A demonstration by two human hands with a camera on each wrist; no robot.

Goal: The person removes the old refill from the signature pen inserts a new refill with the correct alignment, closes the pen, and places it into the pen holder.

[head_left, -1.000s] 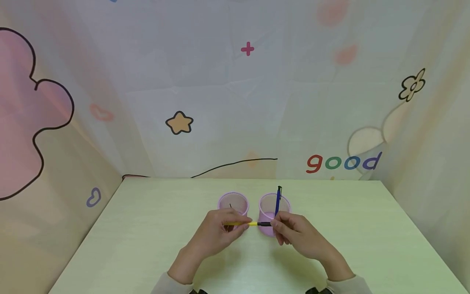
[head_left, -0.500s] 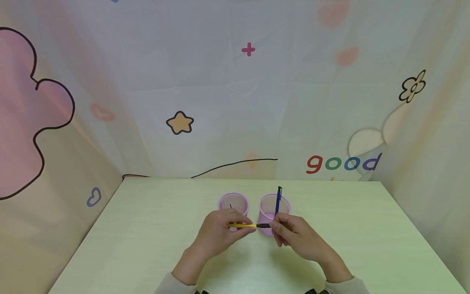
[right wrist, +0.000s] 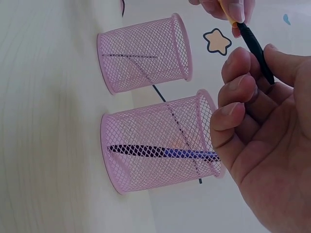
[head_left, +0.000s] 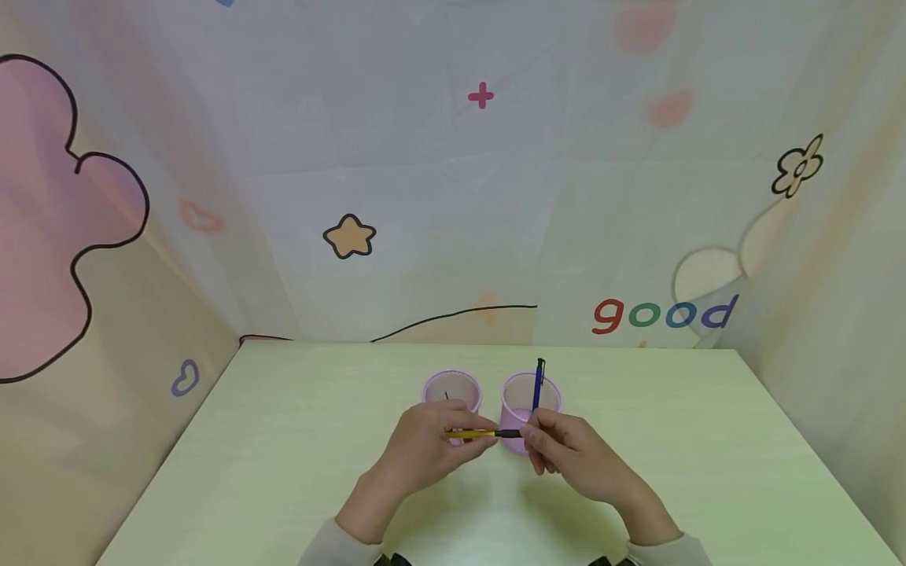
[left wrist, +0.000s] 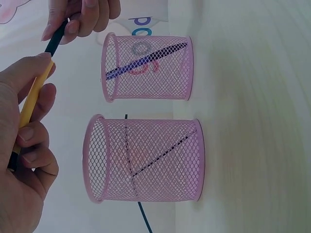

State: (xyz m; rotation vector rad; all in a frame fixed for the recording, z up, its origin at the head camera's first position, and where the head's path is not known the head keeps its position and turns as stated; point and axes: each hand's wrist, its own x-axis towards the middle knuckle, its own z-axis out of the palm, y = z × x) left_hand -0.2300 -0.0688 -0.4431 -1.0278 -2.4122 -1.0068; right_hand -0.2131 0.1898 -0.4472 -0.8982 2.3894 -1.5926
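A yellow pen with a black grip lies level between the two hands, in front of the pen holders. My left hand holds its yellow barrel, fingers curled round it in the left wrist view. At the other end, my right hand pinches the tip of the black grip between thumb and forefinger. Behind the hands stand two pink mesh pen holders: the left one has a thin dark stick leaning inside it, the right one a blue pen. Both hands partly cover the holders in the head view.
The holders stand side by side on a pale light-green table, a narrow gap between them. A printed curtain hangs at the table's back edge and along both sides.
My left hand has shifted slightly right along the pen, its fingertips now close to the black grip. The right hand keeps its pinch in nearly the same place. Both holders stay put.
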